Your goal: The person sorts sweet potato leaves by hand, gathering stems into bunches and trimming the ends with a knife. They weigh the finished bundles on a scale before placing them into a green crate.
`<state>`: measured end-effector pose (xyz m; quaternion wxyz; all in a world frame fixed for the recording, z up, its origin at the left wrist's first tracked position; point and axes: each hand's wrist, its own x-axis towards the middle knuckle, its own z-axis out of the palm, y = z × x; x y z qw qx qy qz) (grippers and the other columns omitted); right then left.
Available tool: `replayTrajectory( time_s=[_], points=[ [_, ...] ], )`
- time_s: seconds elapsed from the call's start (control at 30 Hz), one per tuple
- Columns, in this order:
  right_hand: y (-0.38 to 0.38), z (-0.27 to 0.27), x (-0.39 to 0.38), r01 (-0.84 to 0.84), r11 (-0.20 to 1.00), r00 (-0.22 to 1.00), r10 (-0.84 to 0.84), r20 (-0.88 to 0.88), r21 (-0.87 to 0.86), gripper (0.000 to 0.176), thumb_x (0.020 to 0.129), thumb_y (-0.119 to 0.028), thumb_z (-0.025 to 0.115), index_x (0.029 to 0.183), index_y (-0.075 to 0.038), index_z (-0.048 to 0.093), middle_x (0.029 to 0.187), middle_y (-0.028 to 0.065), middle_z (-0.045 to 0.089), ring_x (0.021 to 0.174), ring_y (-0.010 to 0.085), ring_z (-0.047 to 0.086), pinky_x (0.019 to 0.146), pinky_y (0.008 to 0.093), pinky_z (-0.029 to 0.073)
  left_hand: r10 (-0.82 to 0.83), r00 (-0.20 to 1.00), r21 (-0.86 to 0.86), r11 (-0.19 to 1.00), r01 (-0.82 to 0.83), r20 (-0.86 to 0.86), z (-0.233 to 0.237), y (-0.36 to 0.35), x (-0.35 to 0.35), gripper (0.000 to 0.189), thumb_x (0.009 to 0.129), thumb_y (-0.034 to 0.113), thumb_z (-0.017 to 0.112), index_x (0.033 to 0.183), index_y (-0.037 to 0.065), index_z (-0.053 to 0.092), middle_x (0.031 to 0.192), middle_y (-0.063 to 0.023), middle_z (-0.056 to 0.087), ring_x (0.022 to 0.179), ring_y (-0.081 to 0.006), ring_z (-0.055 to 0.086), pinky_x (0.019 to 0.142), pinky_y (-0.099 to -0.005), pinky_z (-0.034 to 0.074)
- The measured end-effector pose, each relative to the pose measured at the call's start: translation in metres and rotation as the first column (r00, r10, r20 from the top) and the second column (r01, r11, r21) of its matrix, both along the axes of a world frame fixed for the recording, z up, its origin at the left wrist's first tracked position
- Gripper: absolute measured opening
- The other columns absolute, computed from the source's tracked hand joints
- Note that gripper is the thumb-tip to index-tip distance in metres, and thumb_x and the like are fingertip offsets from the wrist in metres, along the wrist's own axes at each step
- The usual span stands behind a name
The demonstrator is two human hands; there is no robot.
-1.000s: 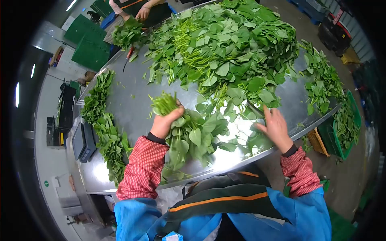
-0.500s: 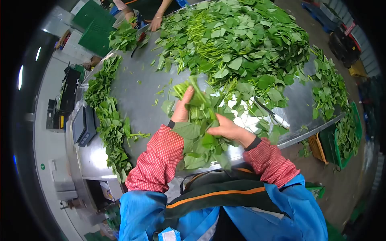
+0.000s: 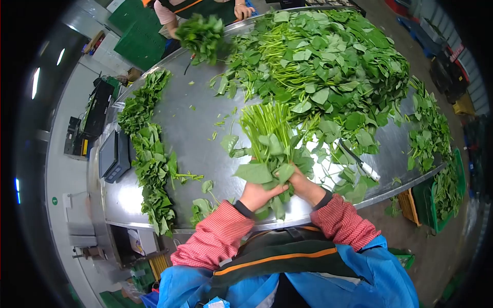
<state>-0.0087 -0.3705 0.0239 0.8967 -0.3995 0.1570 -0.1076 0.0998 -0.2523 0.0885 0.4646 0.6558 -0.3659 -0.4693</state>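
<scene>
Between my two hands stands a bunch of leafy greens (image 3: 269, 131), its pale cut stems pointing away from me and its leaves toward my body. My left hand (image 3: 261, 194) wraps round the leafy end from the left. On the other side my right hand (image 3: 304, 186) grips the same bunch, its fingertips partly hidden by leaves. To the right, a knife (image 3: 359, 160) with a white handle lies on the metal table (image 3: 192, 115) among loose leaves. A large heap of greens (image 3: 328, 61) covers the table's far right.
A row of greens (image 3: 149, 154) runs down the left side beside a scale (image 3: 114, 156). Across the table a co-worker's hand (image 3: 243, 11) rests near the edge, and another bunch (image 3: 200, 38) is held up there. A green crate (image 3: 434, 197) stands at the right.
The bunch has turned stems-away and spread wider. My left hand has shifted from the stems down to the leafy end. Across the table, the co-worker's bunch has risen and moved right.
</scene>
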Motion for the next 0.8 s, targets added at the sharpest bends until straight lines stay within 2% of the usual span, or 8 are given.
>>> replayTrajectory(
  time_s=[0.07,0.17,0.23,0.37,0.5,0.6,0.7,0.8],
  points=[
    [0.004,0.003,0.0,-0.025,0.995,0.998,0.02,0.056,0.099,0.052,0.084,-0.024,0.065,0.127,0.001,0.05,0.12,0.0064,0.057,0.107,0.0174,0.055,0.093,0.0295,0.044,0.12,0.945,-0.126,0.988,-0.085,0.305,-0.031,0.003,0.004,0.056,0.072,0.012,0.077,0.12,0.0,0.051,0.12,-0.0131,0.053,0.112,-0.0254,0.05,0.097,-0.0391,0.041],
    [-0.016,0.028,0.015,-0.273,0.872,0.962,0.235,-0.142,-0.407,0.047,0.083,-0.026,0.067,0.121,-0.001,0.056,0.111,0.0057,0.062,0.098,0.0161,0.059,0.087,0.0311,0.048,0.137,0.475,-0.148,0.989,-0.015,0.869,-0.015,0.01,0.017,0.067,0.072,0.019,0.079,0.128,0.001,0.047,0.114,-0.0122,0.058,0.104,-0.0252,0.056,0.096,-0.0378,0.042],
    [-0.015,0.039,0.009,-0.353,0.887,0.934,0.317,-0.164,-0.296,0.042,0.085,-0.028,0.067,0.118,-0.002,0.059,0.107,0.0067,0.064,0.093,0.015,0.06,0.083,0.0312,0.05,0.216,0.683,-0.211,0.973,-0.091,0.698,-0.036,0.016,0.036,0.099,0.062,0.018,0.083,0.139,-0.004,0.025,0.13,-0.0189,0.041,0.123,-0.0385,0.035,0.1,-0.0446,0.037],
    [0.015,-0.016,0.003,-0.376,0.923,0.924,0.365,0.115,0.087,0.054,0.089,-0.028,0.064,0.132,-0.002,0.046,0.12,0.0108,0.058,0.103,0.0179,0.059,0.088,0.0302,0.049,0.293,0.608,-0.246,0.956,-0.162,0.738,-0.008,0.019,0.028,0.1,0.07,0.014,0.078,0.144,-0.006,0.013,0.129,-0.0214,0.043,0.123,-0.0363,0.038,0.105,-0.0407,0.034],
    [0.021,-0.011,-0.001,-0.513,0.726,0.858,0.409,-0.311,-0.458,0.068,0.09,-0.042,0.059,0.139,-0.002,0.035,0.126,0.0156,0.055,0.109,0.0278,0.058,0.098,0.0364,0.044,0.349,0.831,-0.283,0.928,-0.241,0.433,-0.021,0.029,0.053,0.082,0.078,0.01,0.07,0.143,-0.002,0.022,0.115,-0.0169,0.057,0.107,-0.0307,0.056,0.096,-0.0358,0.043],
    [0.005,0.05,-0.014,-0.818,0.358,0.558,0.304,-0.772,-0.45,0.075,0.086,-0.055,0.053,0.139,-0.005,0.036,0.121,0.0222,0.058,0.11,0.0353,0.058,0.096,0.0401,0.044,0.115,0.636,-0.043,0.991,-0.128,0.763,-0.009,0.047,0.1,0.063,0.075,0.009,0.071,0.131,-0.001,0.042,0.113,-0.0216,0.057,0.104,-0.0374,0.056,0.093,-0.0384,0.045],
    [-0.016,0.033,-0.045,-0.719,0.205,0.695,0.174,-0.698,-0.664,0.059,0.085,-0.054,0.055,0.12,-0.007,0.057,0.099,0.0209,0.066,0.094,0.0382,0.063,0.084,0.0423,0.049,0.177,0.719,-0.057,0.981,-0.187,0.673,-0.047,0.071,0.117,0.054,0.068,0.0,0.072,0.12,0.001,0.055,0.112,-0.0224,0.059,0.104,-0.0396,0.057,0.089,-0.0405,0.046],
    [-0.042,0.044,-0.058,-0.425,0.609,0.837,-0.017,-0.546,-0.67,0.053,0.084,-0.046,0.063,0.113,-0.002,0.059,0.082,0.0143,0.066,0.08,0.0282,0.065,0.072,0.0357,0.051,-0.13,0.603,0.052,0.988,0.145,0.787,-0.049,0.088,0.134,0.066,0.072,-0.002,0.068,0.132,0.005,0.043,0.11,-0.0156,0.062,0.101,-0.0313,0.06,0.09,-0.0347,0.047]
  ],
)
